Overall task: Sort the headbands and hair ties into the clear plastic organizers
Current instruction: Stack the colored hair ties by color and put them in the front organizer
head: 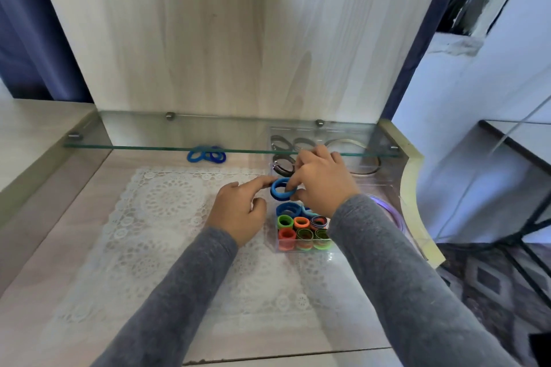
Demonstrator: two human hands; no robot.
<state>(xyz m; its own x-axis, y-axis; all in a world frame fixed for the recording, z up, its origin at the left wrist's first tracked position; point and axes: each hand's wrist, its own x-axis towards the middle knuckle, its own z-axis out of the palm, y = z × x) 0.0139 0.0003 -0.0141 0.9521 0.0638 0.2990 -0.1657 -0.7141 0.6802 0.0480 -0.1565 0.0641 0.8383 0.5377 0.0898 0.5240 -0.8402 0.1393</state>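
We are pinching a blue hair tie (pixel 280 188) in our right hand (pixel 323 185) above the clear organizer (pixel 278 248); our left hand (pixel 238 213) is hovering open, empty. Loosely dropped, the tie risks bouncing out.

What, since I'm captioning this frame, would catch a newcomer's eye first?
At the centre, the right hand pinches a blue hair tie just beyond a clear organizer packed with bright hair ties. Further back on the left, loose blue ties lie under the glass shelf.
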